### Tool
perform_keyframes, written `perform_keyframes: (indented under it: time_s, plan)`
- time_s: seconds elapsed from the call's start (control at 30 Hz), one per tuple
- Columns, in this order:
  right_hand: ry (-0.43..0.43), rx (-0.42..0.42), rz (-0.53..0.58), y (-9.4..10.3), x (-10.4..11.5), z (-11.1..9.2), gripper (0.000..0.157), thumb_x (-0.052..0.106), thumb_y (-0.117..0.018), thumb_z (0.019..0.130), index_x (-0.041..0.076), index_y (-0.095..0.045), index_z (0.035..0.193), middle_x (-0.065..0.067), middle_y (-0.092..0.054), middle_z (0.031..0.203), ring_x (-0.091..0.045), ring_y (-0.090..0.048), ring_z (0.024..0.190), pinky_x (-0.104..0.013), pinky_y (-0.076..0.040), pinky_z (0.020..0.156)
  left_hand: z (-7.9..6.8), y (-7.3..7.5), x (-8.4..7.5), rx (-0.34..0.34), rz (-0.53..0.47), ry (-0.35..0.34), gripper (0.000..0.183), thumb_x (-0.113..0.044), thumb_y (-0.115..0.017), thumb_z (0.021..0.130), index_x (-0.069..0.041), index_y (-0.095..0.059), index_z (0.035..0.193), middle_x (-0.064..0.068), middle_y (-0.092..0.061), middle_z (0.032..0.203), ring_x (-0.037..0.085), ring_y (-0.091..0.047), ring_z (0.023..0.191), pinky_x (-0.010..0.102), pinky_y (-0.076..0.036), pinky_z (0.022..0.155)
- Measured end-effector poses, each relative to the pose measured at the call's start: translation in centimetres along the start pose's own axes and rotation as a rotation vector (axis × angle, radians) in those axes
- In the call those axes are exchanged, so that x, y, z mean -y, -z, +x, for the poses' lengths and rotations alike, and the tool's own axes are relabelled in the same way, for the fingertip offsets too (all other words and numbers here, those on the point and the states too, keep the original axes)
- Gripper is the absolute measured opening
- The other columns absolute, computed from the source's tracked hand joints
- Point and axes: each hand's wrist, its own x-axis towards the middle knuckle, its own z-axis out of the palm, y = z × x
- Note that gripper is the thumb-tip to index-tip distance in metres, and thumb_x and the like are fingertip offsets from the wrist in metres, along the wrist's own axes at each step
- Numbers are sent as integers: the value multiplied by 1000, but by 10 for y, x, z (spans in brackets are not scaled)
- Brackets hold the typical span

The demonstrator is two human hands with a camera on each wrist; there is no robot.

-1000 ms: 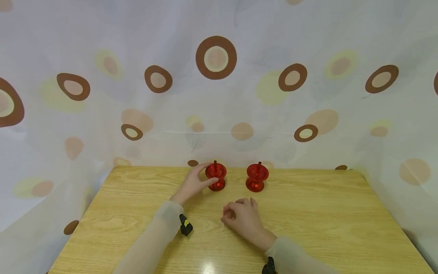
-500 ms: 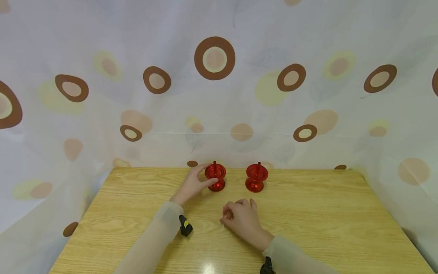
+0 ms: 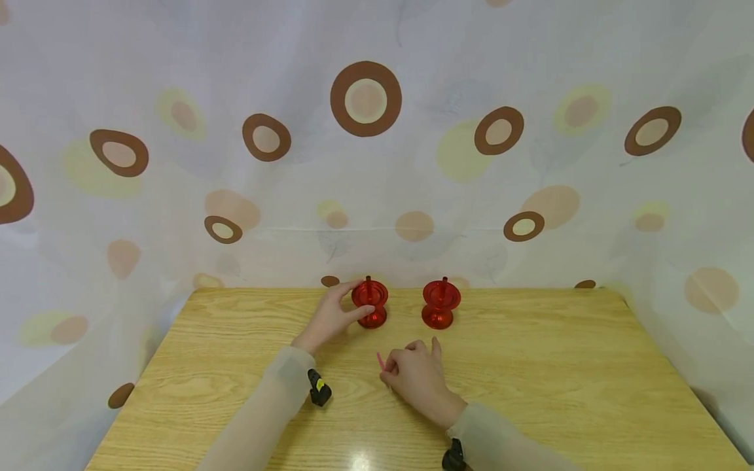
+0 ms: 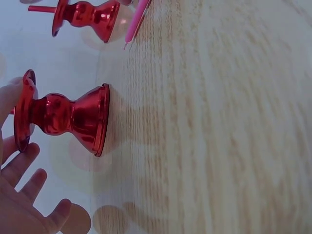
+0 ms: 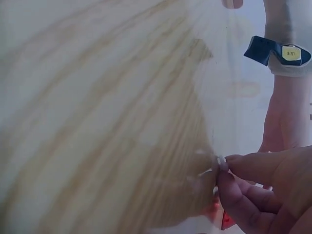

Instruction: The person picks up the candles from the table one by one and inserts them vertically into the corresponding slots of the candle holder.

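Observation:
Near the back of the wooden table stands a red metallic candle holder [image 3: 372, 318], upright, with a wide dish and a thin stem on top. My left hand [image 3: 331, 320] holds it by the dish, thumb on the near side and fingers beyond; the left wrist view shows the other fingers [image 4: 34, 183] spread around the dish. My right hand [image 3: 423, 381] pinches a thin pink candle [image 3: 380, 361] between thumb and forefinger, low over the table. The candle's pink end slants up and left, and a whitish end [image 5: 223, 162] shows at the fingertips in the right wrist view.
A second, matching red candle holder [image 3: 438, 318] stands upright to the right of the first. Behind the wooden table [image 3: 530, 379] hangs a white curtain [image 3: 412, 170] with brown and beige circles. Black wrist devices [image 3: 319, 388] sit on the sleeves.
In my right fingers the candle has turned: its pink end now sticks out up and left, where before it stood nearly upright with the white end below. My left hand stays at the holder.

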Motion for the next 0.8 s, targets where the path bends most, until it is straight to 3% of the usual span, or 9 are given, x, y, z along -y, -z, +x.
perform_keyframes:
  time_s: [0.37,0.57,0.8]
  plan:
    - [11,23,-137,0,11,6,26,18,-82,84,22,-65,65,7,-67,70,-38,-61,108,-81,-24,110,0,1,2,-6,-4,5,68,-29,-81,93,-6,-54,151,12,-54,154,31,-46,146,52,-33,122]
    - [30,-35,-79,1,7,7,22,15,-82,81,21,-66,67,9,-63,68,-36,-61,106,-81,-26,108,0,0,3,-3,-17,-2,68,-30,-82,93,-7,-54,151,11,-54,154,30,-46,146,51,-33,122]
    - [77,-151,17,6,0,14,7,14,-82,85,14,-75,83,9,-63,70,-35,-60,103,-81,-29,106,0,-1,4,-5,-29,-13,67,-28,-81,94,-6,-54,151,11,-55,153,30,-47,145,51,-34,122]
